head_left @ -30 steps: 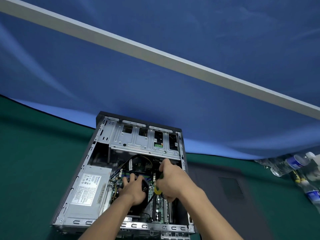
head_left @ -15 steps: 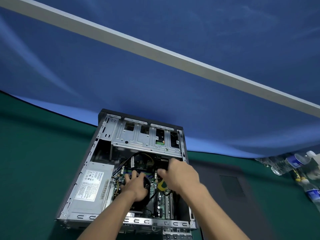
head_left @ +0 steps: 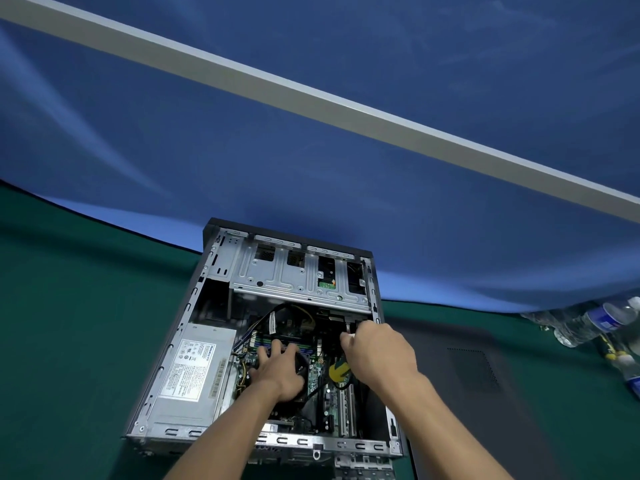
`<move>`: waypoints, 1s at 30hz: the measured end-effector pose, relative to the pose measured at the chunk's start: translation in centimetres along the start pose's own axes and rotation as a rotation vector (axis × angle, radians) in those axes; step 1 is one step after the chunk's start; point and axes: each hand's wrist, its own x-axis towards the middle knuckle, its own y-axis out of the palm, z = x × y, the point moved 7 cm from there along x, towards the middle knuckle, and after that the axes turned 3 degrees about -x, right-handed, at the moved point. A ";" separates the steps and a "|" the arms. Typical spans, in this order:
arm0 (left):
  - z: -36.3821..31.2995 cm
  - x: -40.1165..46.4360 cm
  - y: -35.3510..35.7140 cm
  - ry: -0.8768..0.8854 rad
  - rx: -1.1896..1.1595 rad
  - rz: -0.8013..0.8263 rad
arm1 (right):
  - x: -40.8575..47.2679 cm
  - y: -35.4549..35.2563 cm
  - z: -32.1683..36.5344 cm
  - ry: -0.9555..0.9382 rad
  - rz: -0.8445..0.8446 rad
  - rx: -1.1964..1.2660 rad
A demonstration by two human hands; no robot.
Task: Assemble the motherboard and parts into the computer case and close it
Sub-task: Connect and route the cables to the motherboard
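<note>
Head view: left hand (head_left: 277, 374) rests with fingers spread on the cooler fan (head_left: 300, 368); right hand (head_left: 377, 355) grips a screwdriver (head_left: 339, 370), fingers curled around it. A slipping tip could gouge the motherboard (head_left: 318, 372).

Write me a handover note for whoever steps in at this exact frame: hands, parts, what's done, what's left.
Left hand: spread flat on the black CPU fan, fingers straight.
Right hand: curled round a yellow-handled screwdriver, fingertips at the case's far right corner under the drive cage; what they touch there is hidden.
Computer case: lies open on the green table. Motherboard and power supply are inside.
Side panel: lies flat on the table right of the case, not fitted.
Left: finish the work at that corner, take out the tool, fit the panel.
</note>
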 end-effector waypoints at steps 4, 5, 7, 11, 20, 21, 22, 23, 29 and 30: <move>-0.1 -0.1 0.0 0.001 -0.001 0.002 | -0.1 0.7 1.0 -0.044 0.118 0.113; -0.1 -0.1 -0.1 0.002 -0.003 0.000 | -0.1 0.3 1.0 -0.034 0.041 0.053; -0.2 -0.2 -0.1 0.004 -0.007 0.004 | 0.0 -0.3 0.8 -0.012 -0.070 -0.028; -0.2 -0.4 -0.1 0.001 0.005 0.022 | 0.2 1.0 1.4 -0.083 0.099 0.177; -0.3 -0.5 -0.1 0.010 0.013 0.046 | 0.2 0.8 0.7 -0.080 -0.004 0.041; -0.3 -0.5 -0.1 0.013 0.012 0.047 | 0.4 0.7 0.4 -0.062 -0.035 0.030; -0.3 -0.5 -0.1 0.013 0.009 0.048 | 0.6 0.3 0.2 -0.023 -0.096 -0.007; -0.4 -0.6 -0.1 0.013 0.006 0.048 | 0.7 -0.2 0.0 0.009 -0.165 -0.061; -1.4 -2.0 -0.8 0.009 0.280 -0.080 | 0.7 -1.7 -1.1 -0.010 -0.286 -0.106; -1.7 -2.2 -0.9 0.019 0.380 -0.107 | 0.8 -2.7 -1.4 -0.010 -0.332 -0.110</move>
